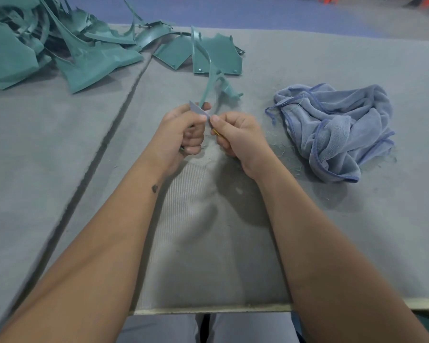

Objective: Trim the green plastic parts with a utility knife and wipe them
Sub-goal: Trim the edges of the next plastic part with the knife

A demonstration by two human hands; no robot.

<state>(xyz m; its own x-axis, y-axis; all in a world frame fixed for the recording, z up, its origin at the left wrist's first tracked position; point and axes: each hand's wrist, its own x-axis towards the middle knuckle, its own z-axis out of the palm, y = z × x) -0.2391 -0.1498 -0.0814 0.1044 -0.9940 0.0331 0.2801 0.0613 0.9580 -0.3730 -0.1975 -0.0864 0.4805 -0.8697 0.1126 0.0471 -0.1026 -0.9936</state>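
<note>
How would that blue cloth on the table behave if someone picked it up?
The blue cloth lies crumpled in soft folds, so it would probably hang limp and floppy. It looks like fluffy towelling, so likely light and easy to grip, not slippery. It shouldn't roll or break.

Bare grey table (357,231) lies open near the edge; green parts pile (35,45) crowds far left, blue cloth (332,129) blocks right.

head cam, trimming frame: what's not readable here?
- Utility knife handle: head view, buried in the right hand; only blade and a yellow sliver show.
- Green part lower end: hidden inside the left hand.
- Pile of green parts: cut off by top-left edge.
- Blade contact point: too small.
</note>
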